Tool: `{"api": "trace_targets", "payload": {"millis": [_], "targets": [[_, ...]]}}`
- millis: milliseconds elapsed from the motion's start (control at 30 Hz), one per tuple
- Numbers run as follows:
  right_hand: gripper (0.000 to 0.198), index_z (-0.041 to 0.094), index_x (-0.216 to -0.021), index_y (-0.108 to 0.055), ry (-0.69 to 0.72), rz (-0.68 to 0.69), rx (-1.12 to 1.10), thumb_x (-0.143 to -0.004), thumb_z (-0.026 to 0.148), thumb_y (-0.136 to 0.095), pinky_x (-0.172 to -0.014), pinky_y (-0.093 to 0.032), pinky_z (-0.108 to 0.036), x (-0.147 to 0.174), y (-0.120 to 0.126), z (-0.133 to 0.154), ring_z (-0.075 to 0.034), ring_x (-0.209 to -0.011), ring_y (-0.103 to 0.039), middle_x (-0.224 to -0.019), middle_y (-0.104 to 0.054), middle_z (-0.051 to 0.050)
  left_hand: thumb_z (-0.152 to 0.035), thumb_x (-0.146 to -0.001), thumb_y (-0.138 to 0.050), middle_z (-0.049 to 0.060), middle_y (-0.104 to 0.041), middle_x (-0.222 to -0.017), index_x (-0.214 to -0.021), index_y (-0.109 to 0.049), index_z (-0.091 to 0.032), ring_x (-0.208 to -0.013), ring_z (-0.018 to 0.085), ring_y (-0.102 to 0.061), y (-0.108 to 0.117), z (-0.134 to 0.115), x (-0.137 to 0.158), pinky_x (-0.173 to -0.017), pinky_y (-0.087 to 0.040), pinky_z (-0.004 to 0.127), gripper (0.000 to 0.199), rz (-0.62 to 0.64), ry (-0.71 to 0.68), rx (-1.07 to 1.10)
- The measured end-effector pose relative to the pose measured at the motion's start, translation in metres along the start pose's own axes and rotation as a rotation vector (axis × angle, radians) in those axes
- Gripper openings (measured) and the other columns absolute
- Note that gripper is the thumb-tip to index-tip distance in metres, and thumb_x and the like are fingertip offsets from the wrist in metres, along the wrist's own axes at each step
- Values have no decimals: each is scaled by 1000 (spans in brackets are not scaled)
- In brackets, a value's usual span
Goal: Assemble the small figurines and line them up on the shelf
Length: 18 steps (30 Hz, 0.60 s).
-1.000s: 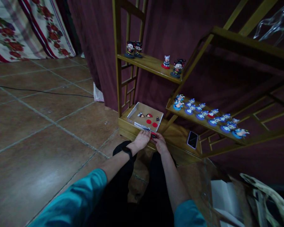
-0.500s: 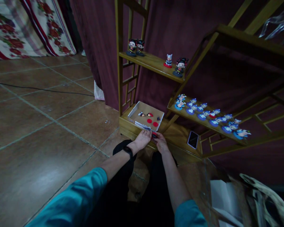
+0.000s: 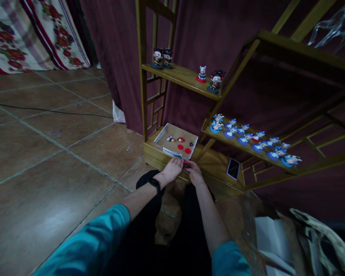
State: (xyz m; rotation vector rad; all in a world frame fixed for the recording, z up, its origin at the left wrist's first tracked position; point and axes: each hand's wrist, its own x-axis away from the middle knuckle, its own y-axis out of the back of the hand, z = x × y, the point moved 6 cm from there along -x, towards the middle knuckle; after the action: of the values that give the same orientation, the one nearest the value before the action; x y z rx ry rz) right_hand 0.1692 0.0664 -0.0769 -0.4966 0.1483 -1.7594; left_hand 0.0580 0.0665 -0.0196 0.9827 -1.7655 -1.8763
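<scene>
Close together at the front of a shallow cardboard box (image 3: pixel 164 148), my left hand (image 3: pixel 174 168) and my right hand (image 3: pixel 194 172) hold a small red-and-black figurine part (image 3: pixel 186 165) between them. The fingers of both hands are closed around it, and much of it is hidden. Inside the box lie a figurine piece with black and white parts (image 3: pixel 170 138), a red piece (image 3: pixel 181 140), a small dark piece (image 3: pixel 191 143) and two round red bases (image 3: pixel 180 147).
The box stands on the low wooden ledge of a shelf unit (image 3: pixel 178 76). A phone (image 3: pixel 233 168) lies on that ledge to the right. Several blue-and-white figurines (image 3: pixel 244 138) line the right shelf. Dark-haired figurines (image 3: pixel 215 81) stand higher up. White boxes (image 3: pixel 273 237) lie at lower right.
The view has shifted slightly, so the shelves and box appear a little further left. Both hands stay in front of the box, still holding the red-and-black part.
</scene>
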Motion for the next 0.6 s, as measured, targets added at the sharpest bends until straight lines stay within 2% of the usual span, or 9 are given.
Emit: {"api": "trace_targets", "payload": {"millis": [367,600], "targets": [[39,23,-79,-56,-22,-20,-12,-46,4,-62,-74,-49,-31,0,2,-2,-14,-79,-60,-80,-65,4,-11,-81,-35,19,-54,-105,-120,-41,-6,-98,25,-49,-3,1,-1,-85,-33,38,41,36,29,3],[41,21,-82,-56,-76,-46,13,-45,7,-67,-75,-48,-34,-1,0,-5,-14,-74,-62,-76,-65,4,-13,-77,-42,16,-55,-107,-118,-44,-13,-97,24,-52,-7,13,-2,-83,-35,35,41,68,131,189]]}}
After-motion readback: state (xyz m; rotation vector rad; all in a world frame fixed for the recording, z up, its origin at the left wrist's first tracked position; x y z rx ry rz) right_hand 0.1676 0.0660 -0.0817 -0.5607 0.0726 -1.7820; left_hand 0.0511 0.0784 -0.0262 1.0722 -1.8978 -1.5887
